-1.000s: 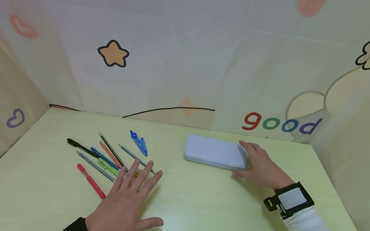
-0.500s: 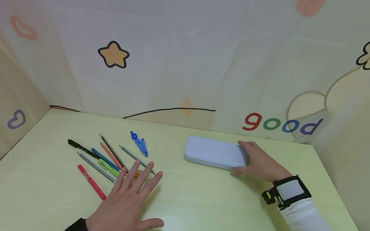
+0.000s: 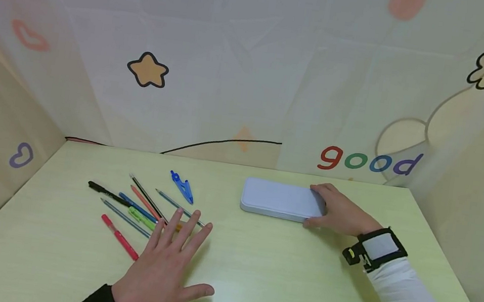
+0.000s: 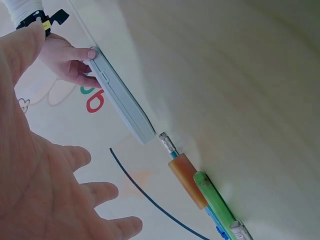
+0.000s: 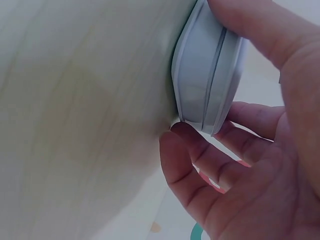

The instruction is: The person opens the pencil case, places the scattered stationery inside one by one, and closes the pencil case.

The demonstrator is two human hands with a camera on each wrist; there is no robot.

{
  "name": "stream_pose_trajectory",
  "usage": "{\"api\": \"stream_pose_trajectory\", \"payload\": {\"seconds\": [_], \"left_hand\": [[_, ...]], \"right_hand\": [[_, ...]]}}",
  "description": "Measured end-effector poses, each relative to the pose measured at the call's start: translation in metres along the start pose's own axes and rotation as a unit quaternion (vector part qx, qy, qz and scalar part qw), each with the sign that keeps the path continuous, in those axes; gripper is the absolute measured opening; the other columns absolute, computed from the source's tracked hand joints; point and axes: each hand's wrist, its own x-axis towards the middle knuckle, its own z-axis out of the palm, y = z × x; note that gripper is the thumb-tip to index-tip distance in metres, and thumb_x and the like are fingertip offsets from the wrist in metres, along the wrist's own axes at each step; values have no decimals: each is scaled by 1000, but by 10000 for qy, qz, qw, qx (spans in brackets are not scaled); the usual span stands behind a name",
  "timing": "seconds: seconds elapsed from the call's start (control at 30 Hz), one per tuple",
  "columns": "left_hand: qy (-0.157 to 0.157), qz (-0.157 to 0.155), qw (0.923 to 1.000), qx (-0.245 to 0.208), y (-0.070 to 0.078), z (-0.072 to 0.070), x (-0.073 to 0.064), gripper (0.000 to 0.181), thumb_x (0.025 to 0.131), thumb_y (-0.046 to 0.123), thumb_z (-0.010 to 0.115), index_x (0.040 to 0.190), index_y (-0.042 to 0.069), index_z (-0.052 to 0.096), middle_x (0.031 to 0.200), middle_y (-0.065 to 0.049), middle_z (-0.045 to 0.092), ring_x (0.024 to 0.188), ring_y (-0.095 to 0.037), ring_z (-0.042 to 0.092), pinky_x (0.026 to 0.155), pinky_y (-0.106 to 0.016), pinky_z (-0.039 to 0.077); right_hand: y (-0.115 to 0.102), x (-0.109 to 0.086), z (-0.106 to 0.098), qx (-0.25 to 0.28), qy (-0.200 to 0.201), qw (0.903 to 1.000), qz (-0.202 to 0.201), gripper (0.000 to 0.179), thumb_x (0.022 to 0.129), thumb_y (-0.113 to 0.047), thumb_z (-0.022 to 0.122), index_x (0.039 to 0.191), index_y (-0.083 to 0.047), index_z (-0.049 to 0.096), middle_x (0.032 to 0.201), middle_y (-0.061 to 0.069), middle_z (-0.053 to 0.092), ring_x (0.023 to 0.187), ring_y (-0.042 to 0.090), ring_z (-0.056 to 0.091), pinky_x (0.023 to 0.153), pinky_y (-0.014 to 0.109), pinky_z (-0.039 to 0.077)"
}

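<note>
A pale blue, flat, rounded pencil case (image 3: 279, 199) lies closed on the table at the right of centre. My right hand (image 3: 344, 213) grips its right end, thumb on the near side and fingers round the far side. The right wrist view shows the seam along the case's end (image 5: 207, 75) between thumb and fingers. My left hand (image 3: 164, 271) is spread palm down with nothing held, its fingertips close over a loose pile of pens and pencils. In the pile are a green pen (image 3: 141, 218), a black pen (image 3: 108, 192) and a red pen (image 3: 119, 238).
A blue compass (image 3: 182, 187) lies behind the pile. A pencil (image 3: 171, 203) lies beside it, and another pencil (image 3: 125, 217) on the near side. An orange cylinder (image 4: 187, 180) shows beside the green pen in the left wrist view. A printed curtain (image 3: 234, 68) stands behind the table.
My right wrist has shifted slightly left and up, with the fingers a little further round the case's end. The left hand, the case and the pens have stayed in place.
</note>
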Motion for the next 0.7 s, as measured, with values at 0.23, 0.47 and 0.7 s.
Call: {"api": "stream_pose_trajectory", "payload": {"seconds": [0.23,0.47,0.7], "left_hand": [[103,82,9999,63,-1,1,2,110,87,81,66,170,19,27,177,-12,12,161,-44,7,123,-71,18],[118,58,9997,213,-1,0,2,110,87,86,59,169,20,29,177,-11,14,161,-44,8,122,-70,20],[80,6,9998,159,0,0,1,111,86,83,65,169,20,29,177,-12,14,161,-44,8,122,-70,19]], "right_hand": [[-5,-7,1,97,21,9999,-12,104,83,-41,93,158,6,39,157,28,41,136,42,47,116,62,38],[-11,-15,6,181,13,9998,-15,103,84,-40,92,158,6,39,157,28,40,134,43,49,114,61,42],[-16,-22,11,195,-83,9998,-1,103,84,-41,92,158,5,39,157,26,41,134,42,49,114,60,43]]}}
